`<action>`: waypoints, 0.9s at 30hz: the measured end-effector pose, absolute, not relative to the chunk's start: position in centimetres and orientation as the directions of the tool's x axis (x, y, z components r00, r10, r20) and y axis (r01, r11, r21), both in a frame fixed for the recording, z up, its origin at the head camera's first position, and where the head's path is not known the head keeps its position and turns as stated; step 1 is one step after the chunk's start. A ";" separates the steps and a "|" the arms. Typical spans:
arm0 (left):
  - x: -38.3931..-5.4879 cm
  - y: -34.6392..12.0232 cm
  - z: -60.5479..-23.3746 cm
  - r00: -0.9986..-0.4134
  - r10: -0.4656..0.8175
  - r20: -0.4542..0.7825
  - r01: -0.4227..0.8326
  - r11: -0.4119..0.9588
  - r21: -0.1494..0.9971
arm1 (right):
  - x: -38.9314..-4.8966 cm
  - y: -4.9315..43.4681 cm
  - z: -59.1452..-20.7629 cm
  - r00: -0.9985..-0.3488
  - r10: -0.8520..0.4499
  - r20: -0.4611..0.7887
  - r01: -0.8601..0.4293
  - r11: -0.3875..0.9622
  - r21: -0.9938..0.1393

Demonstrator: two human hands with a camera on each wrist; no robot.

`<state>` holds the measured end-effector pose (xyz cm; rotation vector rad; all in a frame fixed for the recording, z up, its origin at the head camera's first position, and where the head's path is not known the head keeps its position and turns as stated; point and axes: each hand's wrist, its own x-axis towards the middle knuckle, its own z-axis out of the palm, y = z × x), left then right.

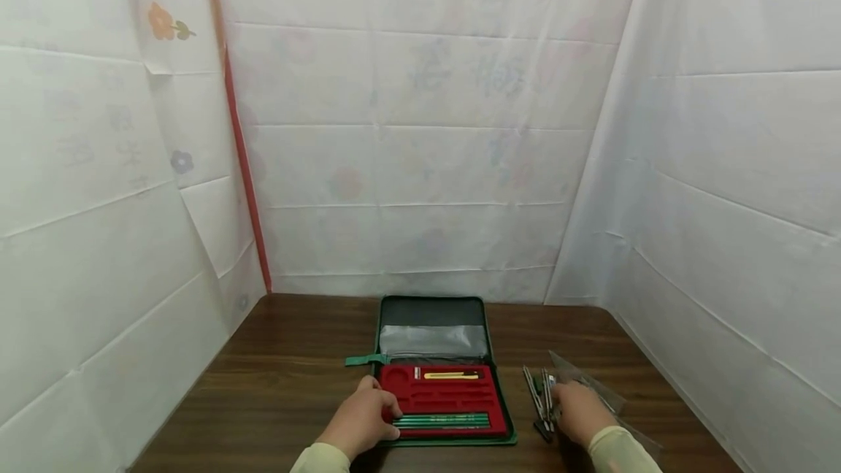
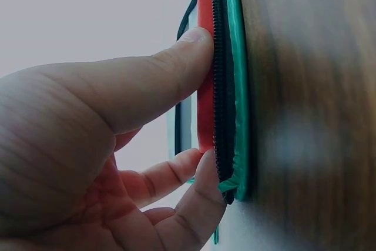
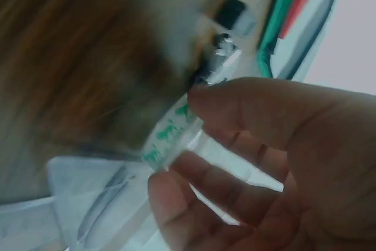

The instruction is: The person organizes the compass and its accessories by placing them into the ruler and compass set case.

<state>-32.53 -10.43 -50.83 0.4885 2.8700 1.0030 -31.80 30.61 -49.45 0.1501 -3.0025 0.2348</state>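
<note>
A green zip case (image 1: 501, 407) lies unfolded, its red tray (image 1: 453, 389) holding several green pencils (image 1: 443, 420) and a yellow utility knife (image 1: 452, 375). My left hand (image 1: 360, 414) holds the tray's near-left corner. In the left wrist view its thumb (image 2: 182, 51) rests on the red edge, the other fingertips by the zip (image 2: 217, 86). To the right of the case, my right hand (image 1: 581, 413) pinches a small white piece with green animal print (image 3: 167, 130) between thumb and fingers. The hand hides most of this piece in the head view.
Metal compasses (image 1: 535, 393) and a small black-ended item (image 1: 543, 431) lie beside the right hand. Clear plastic drawing rulers (image 1: 591, 382) lie under and behind that hand. A grey pocket (image 1: 434, 340) lines the case's raised lid. White sheets (image 1: 407, 166) hang around the brown table (image 1: 263, 385).
</note>
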 end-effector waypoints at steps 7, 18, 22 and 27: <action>-32.5 -10.5 -50.8 -0.944 0.327 0.047 0.283 0.727 0.625 | -32.3 28.1 -47.9 -0.963 -0.107 0.249 -0.164 0.962 -0.220; -32.4 -10.7 -51.2 -0.943 0.329 0.044 0.281 0.722 0.632 | -32.9 19.4 -47.9 -0.886 -0.423 0.191 -0.464 0.789 -0.404; -32.6 -10.7 -51.2 -0.941 0.334 0.046 0.286 0.718 0.635 | -33.3 16.4 -47.8 -0.856 -0.473 0.207 -0.516 0.767 -0.381; -32.6 -10.4 -51.2 -0.937 0.343 0.065 0.308 0.726 0.614 | -33.6 13.7 -48.0 -0.846 -0.485 0.221 -0.533 0.778 -0.333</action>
